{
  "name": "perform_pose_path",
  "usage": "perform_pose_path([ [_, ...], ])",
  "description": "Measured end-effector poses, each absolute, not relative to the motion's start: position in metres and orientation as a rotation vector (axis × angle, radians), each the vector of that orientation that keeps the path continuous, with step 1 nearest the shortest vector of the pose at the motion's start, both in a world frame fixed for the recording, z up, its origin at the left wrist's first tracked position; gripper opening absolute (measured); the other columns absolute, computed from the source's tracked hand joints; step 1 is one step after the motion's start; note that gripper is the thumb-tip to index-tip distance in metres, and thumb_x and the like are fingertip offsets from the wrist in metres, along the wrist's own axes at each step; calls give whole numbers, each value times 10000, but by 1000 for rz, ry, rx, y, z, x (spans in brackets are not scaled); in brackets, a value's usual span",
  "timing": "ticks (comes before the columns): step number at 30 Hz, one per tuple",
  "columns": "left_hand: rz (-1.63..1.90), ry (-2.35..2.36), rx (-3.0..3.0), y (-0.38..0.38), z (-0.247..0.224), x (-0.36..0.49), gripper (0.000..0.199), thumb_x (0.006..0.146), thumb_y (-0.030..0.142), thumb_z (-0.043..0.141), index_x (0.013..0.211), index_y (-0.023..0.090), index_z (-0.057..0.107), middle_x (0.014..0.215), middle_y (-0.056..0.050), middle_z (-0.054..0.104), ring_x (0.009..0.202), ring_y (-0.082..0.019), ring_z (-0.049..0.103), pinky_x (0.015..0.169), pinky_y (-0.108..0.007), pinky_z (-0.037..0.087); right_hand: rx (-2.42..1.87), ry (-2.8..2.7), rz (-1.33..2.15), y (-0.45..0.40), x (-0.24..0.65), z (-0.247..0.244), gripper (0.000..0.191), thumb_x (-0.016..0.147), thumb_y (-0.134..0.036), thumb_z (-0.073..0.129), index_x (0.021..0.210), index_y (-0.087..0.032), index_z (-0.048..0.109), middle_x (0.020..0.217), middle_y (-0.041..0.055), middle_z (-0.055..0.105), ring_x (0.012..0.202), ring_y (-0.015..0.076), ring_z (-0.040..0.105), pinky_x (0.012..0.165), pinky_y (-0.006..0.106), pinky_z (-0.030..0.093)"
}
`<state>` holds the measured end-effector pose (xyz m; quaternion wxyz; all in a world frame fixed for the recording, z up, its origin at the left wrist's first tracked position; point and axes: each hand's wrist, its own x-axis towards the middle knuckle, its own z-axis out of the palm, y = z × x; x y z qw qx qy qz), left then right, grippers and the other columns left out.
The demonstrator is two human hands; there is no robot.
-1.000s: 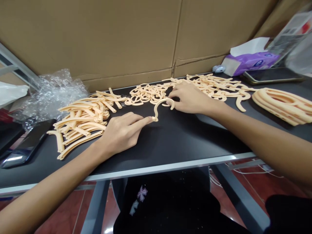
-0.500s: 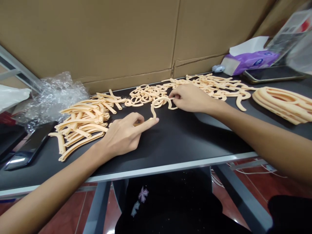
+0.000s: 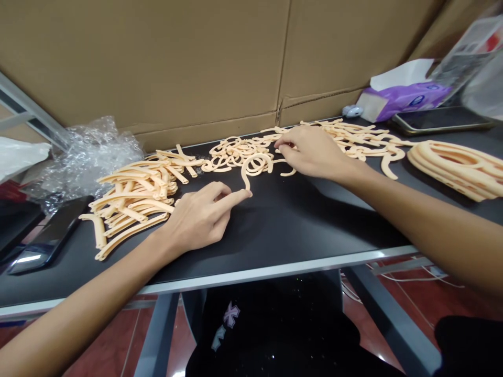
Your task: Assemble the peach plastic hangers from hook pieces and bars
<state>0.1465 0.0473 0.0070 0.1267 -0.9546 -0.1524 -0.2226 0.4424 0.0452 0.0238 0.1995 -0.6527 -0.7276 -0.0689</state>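
My left hand [image 3: 200,214] is low over the black table, fingers curled and index finger stretched forward. Its fingertip and thumb close on the lower end of a cream S-curved piece [image 3: 247,175], whose hooked top arches over the rings behind. Left of that hand lies a heap of long, slightly bent cream strips [image 3: 137,199] with small holes at their ends. My right hand [image 3: 310,149] hovers at the near side of a pile of curved cream pieces [image 3: 353,139], thumb and index finger apart, nothing visible between them. Loose cream rings and hooks [image 3: 231,149] lie between the hands.
A stack of cream oval frames [image 3: 456,165] sits at the right. Behind it are a phone [image 3: 444,119] and a purple tissue pack [image 3: 404,99]. Crumpled clear plastic [image 3: 98,152] and a dark phone [image 3: 51,235] lie at the left. A cardboard wall [image 3: 196,63] bounds the back.
My right hand has let go of the hooked end of the curved piece and moved slightly up and right, toward the pile. My left hand stays nearly in place.
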Motion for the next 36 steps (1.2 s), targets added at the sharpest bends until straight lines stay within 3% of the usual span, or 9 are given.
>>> perform_pose_path([
  [12,-757,-395,-2701,50,5,146,405,955,117,551,1341,190,648,1012,-65,701,793,-152,660,549,-220,448,-1985,-1840,-473,42,465,45,416,952,-154,419,1167,-143,775,1228,192,740,1223,411,626,1028,552,486],
  [17,-794,-386,-2640,51,4,147,411,957,96,561,1344,210,638,1019,-57,713,797,-147,666,556,-224,442,-2000,-1859,-492,47,473,37,421,941,-148,422,1172,-124,773,1216,189,743,1209,385,633,1027,530,492],
  [24,-1000,-608,-2441,57,15,139,361,1001,167,563,1358,214,578,1116,-79,739,981,-208,714,778,-306,561,-1549,-2397,-320,55,414,23,395,946,-107,382,1142,-146,722,1177,159,729,1133,318,623,1011,459,456],
  [27,-1057,-694,-2385,64,16,134,301,1012,219,553,1312,205,566,1128,-96,736,964,-226,715,781,-344,576,-1449,-2519,-328,73,379,26,368,978,-130,351,1158,-140,672,1219,165,691,1128,301,600,979,431,449],
  [32,-964,-741,-2413,69,13,133,296,1021,244,513,1309,188,547,1106,-88,729,953,-219,710,796,-338,570,-1452,-2523,-297,116,332,30,247,986,-265,468,1117,-151,643,1371,201,585,1244,365,510,1017,495,434],
  [36,-985,-726,-2430,69,11,134,303,1003,236,522,1295,165,561,1109,-97,722,960,-212,698,810,-316,549,-1496,-2572,-198,134,310,25,310,1026,-369,438,1134,-153,632,1408,188,553,1286,364,464,1072,515,402],
])
